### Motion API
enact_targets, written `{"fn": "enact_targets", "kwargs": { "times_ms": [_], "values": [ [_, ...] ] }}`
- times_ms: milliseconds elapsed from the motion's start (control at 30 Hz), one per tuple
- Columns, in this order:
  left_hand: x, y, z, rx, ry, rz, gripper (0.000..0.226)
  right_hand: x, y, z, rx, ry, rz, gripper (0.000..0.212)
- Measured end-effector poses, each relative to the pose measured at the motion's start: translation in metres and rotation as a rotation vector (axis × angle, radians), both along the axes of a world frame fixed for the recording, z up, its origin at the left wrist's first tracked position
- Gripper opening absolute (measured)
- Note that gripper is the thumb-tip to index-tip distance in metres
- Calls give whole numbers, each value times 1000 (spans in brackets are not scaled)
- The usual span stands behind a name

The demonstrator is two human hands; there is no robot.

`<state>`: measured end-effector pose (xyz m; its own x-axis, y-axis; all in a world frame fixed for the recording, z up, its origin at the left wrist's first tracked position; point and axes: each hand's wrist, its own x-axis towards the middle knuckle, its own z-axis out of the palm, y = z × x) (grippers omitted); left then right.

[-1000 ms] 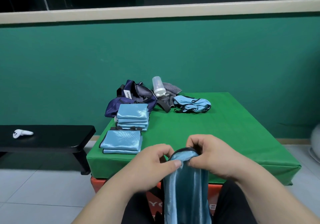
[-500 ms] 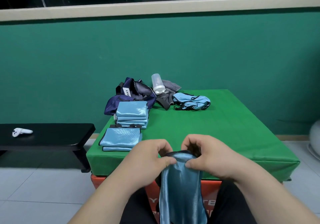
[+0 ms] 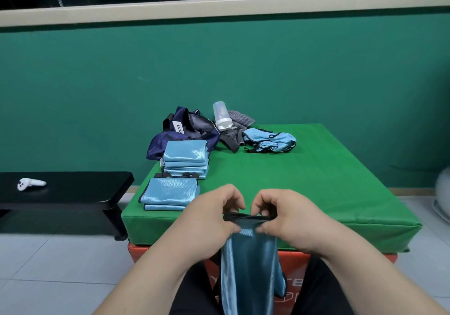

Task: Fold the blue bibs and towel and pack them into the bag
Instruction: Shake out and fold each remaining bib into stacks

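Hanging between both hands, the blue bib (image 3: 248, 266) is pinched at its top edge by left hand (image 3: 214, 219) and right hand (image 3: 285, 219).

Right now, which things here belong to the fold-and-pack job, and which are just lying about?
Job: held bib, tall folded stack, low folded stack, unfolded bibs, navy bag, grey cloth (likely the towel).
Lying about: shaker bottle, white controller, black bench.

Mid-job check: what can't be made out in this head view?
Head view only:
1. The held bib: lower end cut off by the bottom edge.
2. The bag: inside hidden by its own folds, lower part behind the folded stack.
3. The grey cloth: partly behind the bottle.
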<state>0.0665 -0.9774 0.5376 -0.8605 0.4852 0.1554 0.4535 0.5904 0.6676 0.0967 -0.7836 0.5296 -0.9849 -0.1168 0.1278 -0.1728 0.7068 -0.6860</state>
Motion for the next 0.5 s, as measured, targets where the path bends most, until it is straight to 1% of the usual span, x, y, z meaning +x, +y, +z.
{"fn": "enact_targets", "kwargs": {
  "times_ms": [100, 200, 267, 333, 400, 500],
  "values": [
    [1, 0, -2, 22, -17, 3, 41, 0, -1, -1, -9, 4, -12, 37],
    [2, 0, -2, 35, -26, -14, 37, 0, -2, 0, -5, 3, -10, 34],
    [2, 3, -1, 35, -33, -28, 28, 0, -2, 0, -17, 12, -8, 32],
    [3, 8, -2, 29, -32, -18, 14, 1, -2, 0, -31, 27, -6, 31],
    [4, 11, -2, -19, -27, 6, 9, 1, -2, -1, -37, 36, -4, 32],
    [4, 12, 0, -137, 13, 10, 14, 1, 0, -4, -45, 35, -1, 33]
  ]
}}
